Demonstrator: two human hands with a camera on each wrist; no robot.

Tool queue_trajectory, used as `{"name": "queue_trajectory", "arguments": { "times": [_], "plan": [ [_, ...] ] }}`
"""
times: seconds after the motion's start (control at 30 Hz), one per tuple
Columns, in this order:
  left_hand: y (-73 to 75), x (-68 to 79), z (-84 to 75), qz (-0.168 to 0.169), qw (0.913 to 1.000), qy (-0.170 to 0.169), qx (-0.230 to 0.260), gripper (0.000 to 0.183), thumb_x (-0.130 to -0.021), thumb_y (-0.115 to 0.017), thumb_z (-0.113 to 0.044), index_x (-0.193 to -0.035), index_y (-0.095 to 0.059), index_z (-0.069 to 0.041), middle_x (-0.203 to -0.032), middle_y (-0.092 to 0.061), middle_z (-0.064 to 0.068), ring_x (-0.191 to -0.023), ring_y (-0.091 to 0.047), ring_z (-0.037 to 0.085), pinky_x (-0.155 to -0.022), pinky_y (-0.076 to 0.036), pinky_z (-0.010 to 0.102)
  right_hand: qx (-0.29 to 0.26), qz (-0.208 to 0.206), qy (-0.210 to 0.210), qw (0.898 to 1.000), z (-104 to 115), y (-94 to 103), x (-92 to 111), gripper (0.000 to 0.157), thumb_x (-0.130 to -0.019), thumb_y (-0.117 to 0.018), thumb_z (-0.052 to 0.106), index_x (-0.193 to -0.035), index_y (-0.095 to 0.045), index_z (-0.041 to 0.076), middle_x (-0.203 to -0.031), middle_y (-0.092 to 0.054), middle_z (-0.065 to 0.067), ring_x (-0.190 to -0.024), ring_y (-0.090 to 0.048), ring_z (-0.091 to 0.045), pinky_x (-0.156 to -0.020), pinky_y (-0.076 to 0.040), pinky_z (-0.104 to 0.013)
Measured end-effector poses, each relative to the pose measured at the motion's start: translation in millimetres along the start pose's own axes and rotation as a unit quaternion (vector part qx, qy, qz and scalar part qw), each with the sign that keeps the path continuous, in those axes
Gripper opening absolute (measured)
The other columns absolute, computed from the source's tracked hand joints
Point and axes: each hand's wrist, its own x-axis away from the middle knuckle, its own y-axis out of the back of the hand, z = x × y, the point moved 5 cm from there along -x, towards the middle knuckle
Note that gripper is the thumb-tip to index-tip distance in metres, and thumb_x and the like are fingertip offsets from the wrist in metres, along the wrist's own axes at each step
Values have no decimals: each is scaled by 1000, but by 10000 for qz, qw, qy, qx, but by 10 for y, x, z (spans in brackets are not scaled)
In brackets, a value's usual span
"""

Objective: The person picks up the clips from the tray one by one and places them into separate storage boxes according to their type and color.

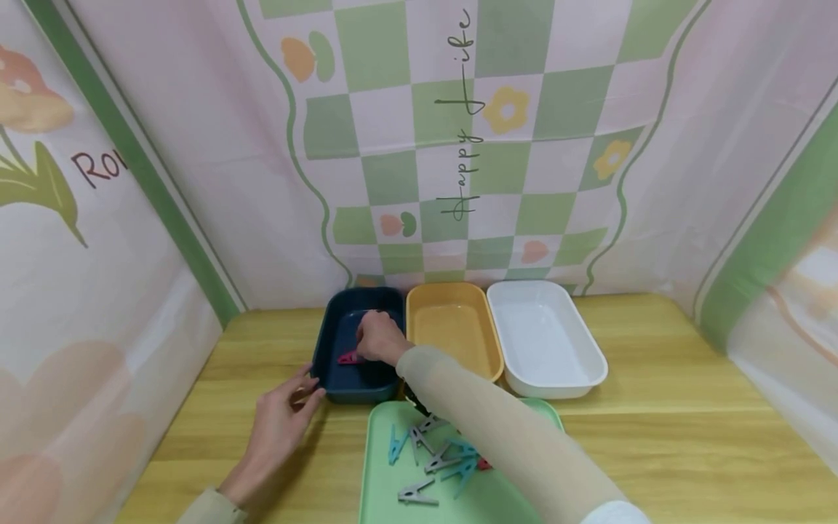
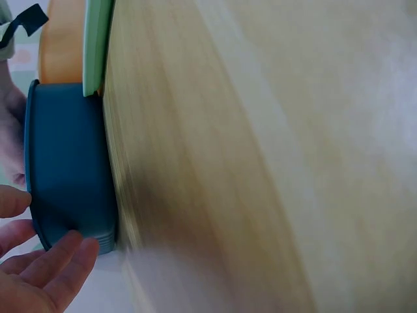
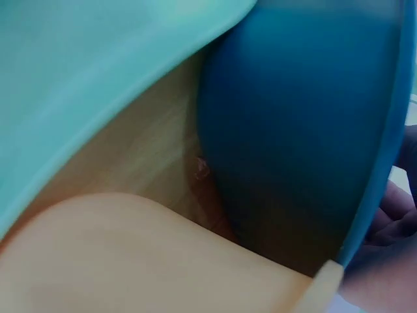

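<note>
A red clothespin (image 1: pixel 350 358) is in the dark blue box (image 1: pixel 334 378) at the left of the row. Reaching into that box, my right hand (image 1: pixel 382 337) is just beside the clothespin with its fingers curled. Its fingertips are hidden, so whether it pinches the clothespin is unclear. My left hand (image 1: pixel 281 418) touches the box's near left corner with relaxed fingers. In the left wrist view, the fingers (image 2: pixel 62 264) rest against the box's outer wall and rim. Nearer the front, a green tray (image 1: pixel 386 502) bears several grey and blue clothespins (image 1: pixel 417 493) and a bit of red.
Beside the blue box stand a yellow box (image 1: pixel 452 327) and a white box (image 1: pixel 546 342), side by side on the wooden table (image 1: pixel 655 437). My right forearm crosses above the tray and hides part of it. A patterned cloth (image 1: pixel 445 167) hangs behind.
</note>
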Motion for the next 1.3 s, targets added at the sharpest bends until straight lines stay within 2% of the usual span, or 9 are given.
{"name": "queue_trajectory", "arguments": {
  "times": [0.13, 0.43, 0.63, 0.83, 1.07, 1.3],
  "plan": [
    [-4, 3, -3, -11, 10000, -8, 35, 18, -86, -70, -9, -104, -67, -6, -136, -51, 13, -98, -65, 24, -73, -57, 22, 36, -11, -46, 10000, -29, -10, -10, 24, -70, -85, 26, -89, -73, 16, -98, -64, 1, -87, -59, -17, -73, -54, -29],
    [-12, 7, 0, 38, 10000, 14, -7, 19, -88, -69, -11, -105, -67, -6, -137, -51, 12, -100, -65, 25, -74, -57, 24, -797, -23, 244, 9965, 23, 123, 56, 28, -71, -85, 25, -94, -75, 12, -98, -68, 1, -99, -57, -18, -85, -53, -32],
    [-18, 3, -4, 77, 9999, 83, -23, 20, -88, -69, -12, -107, -67, -5, -137, -50, 12, -102, -64, 24, -74, -57, 24, -1275, 126, 401, 9909, 70, 283, 211, 28, -72, -85, 23, -96, -74, 11, -88, -68, 5, -88, -59, -13, -78, -55, -27],
    [-25, -3, -13, 84, 10000, 48, -11, 22, -88, -69, -12, -109, -66, -5, -137, -50, 11, -101, -64, 24, -73, -57, 23, -1568, 247, 738, 9846, 32, 444, 378, 28, -72, -85, 22, -94, -73, 9, -77, -67, 7, -72, -62, -10, -67, -55, -24],
    [-21, -1, -24, 54, 10000, 59, -52, 18, -88, -69, -11, -106, -67, -7, -137, -51, 11, -101, -64, 24, -73, -57, 23, -1545, 329, 1153, 9807, -16, 634, 624, 30, -73, -84, 22, -96, -73, 7, -78, -67, 7, -73, -62, -8, -67, -55, -23],
    [-21, 8, -20, -13, 10000, 28, -2, 22, -87, -69, -10, -108, -66, -3, -137, -51, 12, -99, -65, 26, -72, -58, 24, -1584, 416, 1319, 9777, -44, 777, 938, 23, -75, -83, 24, -93, -73, 14, -81, -68, 8, -75, -62, -9, -67, -55, -26]
  ]
}}
